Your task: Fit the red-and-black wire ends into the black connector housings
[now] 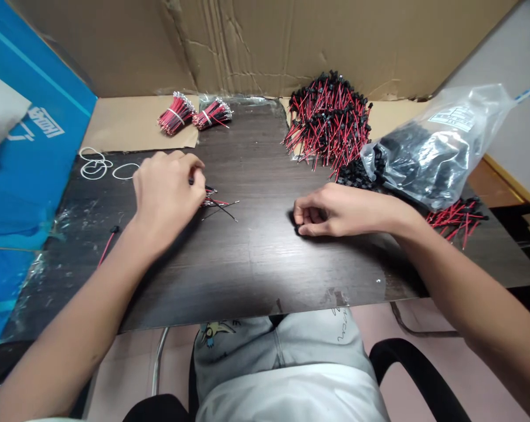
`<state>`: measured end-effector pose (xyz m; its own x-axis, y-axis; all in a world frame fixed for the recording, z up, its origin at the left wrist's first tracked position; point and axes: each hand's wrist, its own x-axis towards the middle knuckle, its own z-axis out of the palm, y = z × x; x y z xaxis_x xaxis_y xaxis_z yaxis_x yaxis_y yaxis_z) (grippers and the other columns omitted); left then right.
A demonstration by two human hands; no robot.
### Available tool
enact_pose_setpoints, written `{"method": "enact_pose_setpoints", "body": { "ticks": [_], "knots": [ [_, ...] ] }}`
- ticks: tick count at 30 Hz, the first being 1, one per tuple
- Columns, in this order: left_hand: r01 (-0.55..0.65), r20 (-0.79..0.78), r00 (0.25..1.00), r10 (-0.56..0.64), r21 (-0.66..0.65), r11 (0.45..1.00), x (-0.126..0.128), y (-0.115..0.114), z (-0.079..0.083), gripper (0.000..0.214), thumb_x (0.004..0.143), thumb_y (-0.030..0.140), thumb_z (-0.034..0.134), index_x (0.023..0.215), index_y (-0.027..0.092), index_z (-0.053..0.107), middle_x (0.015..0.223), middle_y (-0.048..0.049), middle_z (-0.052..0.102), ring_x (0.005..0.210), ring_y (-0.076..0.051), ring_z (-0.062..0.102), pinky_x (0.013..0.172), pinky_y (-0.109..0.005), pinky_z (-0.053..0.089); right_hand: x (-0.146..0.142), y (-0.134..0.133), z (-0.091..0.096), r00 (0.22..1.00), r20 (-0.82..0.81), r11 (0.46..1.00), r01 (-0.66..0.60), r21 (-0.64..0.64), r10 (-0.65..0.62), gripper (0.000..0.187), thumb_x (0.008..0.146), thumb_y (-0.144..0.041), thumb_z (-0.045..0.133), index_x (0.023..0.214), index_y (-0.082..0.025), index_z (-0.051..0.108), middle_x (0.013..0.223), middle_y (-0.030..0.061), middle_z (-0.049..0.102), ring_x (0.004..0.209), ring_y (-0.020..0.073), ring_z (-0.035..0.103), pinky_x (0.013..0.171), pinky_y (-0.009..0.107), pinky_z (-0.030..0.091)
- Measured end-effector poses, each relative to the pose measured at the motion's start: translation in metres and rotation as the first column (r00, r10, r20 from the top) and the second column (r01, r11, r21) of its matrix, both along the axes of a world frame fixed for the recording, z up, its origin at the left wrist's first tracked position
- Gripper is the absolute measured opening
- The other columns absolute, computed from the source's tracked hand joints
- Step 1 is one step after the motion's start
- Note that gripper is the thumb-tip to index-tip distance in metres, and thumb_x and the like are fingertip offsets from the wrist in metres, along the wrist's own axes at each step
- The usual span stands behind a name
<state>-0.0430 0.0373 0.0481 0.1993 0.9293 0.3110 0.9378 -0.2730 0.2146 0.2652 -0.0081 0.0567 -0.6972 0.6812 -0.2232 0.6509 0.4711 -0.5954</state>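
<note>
My left hand [166, 190] rests on the dark wooden board [256, 264], fingers curled over a few loose red and black wires [218, 205] that fan out to its right. My right hand [330, 210] lies near the board's middle, fingers pinched on a small black piece that I can barely make out. A big heap of red and black wires with black connectors [329, 120] lies behind the right hand.
Two tied wire bundles [194, 112] lie at the back left, with white rubber bands [100, 164] beside them. A clear bag of black connectors [432, 152] sits at the right, over more wires [456, 218]. A single wire [107, 243] lies at the left. Cardboard walls the back.
</note>
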Motion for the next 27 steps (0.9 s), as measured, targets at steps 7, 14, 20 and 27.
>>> {"method": "enact_pose_setpoints", "body": {
  "ticks": [7, 14, 20, 27],
  "knots": [
    [0.228, 0.005, 0.972, -0.235, -0.262, 0.938, 0.014, -0.005, 0.002, 0.022, 0.082, 0.029, 0.061, 0.093, 0.023, 0.079, 0.103, -0.0044, 0.074, 0.098, -0.026, 0.062, 0.094, -0.043, 0.050, -0.015, 0.002, -0.028, 0.915, -0.369, 0.971, 0.215, 0.103, -0.164, 0.011, 0.088, -0.025, 0.068, 0.094, -0.017, 0.064, 0.080, 0.0000, 0.069, 0.069, 0.0120, 0.060, 0.066, 0.026, 0.043],
    [0.356, -0.044, 0.926, -0.376, -0.230, 0.906, 0.017, -0.004, -0.017, 0.019, 0.089, 0.028, 0.058, 0.089, 0.019, 0.075, 0.100, -0.0078, 0.071, 0.099, -0.026, 0.058, 0.096, -0.045, 0.050, -0.024, 0.006, -0.047, 0.810, -0.538, 0.945, 0.320, 0.072, -0.234, 0.016, 0.089, -0.029, 0.071, 0.097, -0.017, 0.063, 0.085, 0.0012, 0.070, 0.073, 0.0124, 0.062, 0.064, 0.026, 0.045],
    [0.456, -0.039, 0.886, -0.461, -0.104, 0.884, 0.017, -0.006, -0.025, 0.019, 0.096, 0.024, 0.049, 0.093, 0.018, 0.067, 0.101, -0.0102, 0.068, 0.101, -0.028, 0.057, 0.094, -0.047, 0.049, -0.024, 0.004, -0.053, 0.739, -0.628, 0.947, 0.321, 0.007, -0.246, 0.027, 0.092, -0.035, 0.074, 0.112, -0.018, 0.067, 0.099, 0.0045, 0.073, 0.083, 0.0147, 0.068, 0.070, 0.027, 0.053],
    [0.517, 0.145, 0.844, -0.516, 0.034, 0.855, 0.027, -0.020, -0.018, 0.017, 0.105, 0.025, 0.042, 0.101, 0.020, 0.058, 0.100, -0.0067, 0.065, 0.094, -0.021, 0.060, 0.091, -0.038, 0.048, -0.030, 0.000, -0.057, 0.605, -0.713, 0.935, 0.217, -0.279, -0.353, 0.027, 0.095, -0.038, 0.074, 0.114, -0.019, 0.067, 0.105, 0.0069, 0.077, 0.080, 0.0141, 0.072, 0.055, 0.022, 0.055]
  ]
}}
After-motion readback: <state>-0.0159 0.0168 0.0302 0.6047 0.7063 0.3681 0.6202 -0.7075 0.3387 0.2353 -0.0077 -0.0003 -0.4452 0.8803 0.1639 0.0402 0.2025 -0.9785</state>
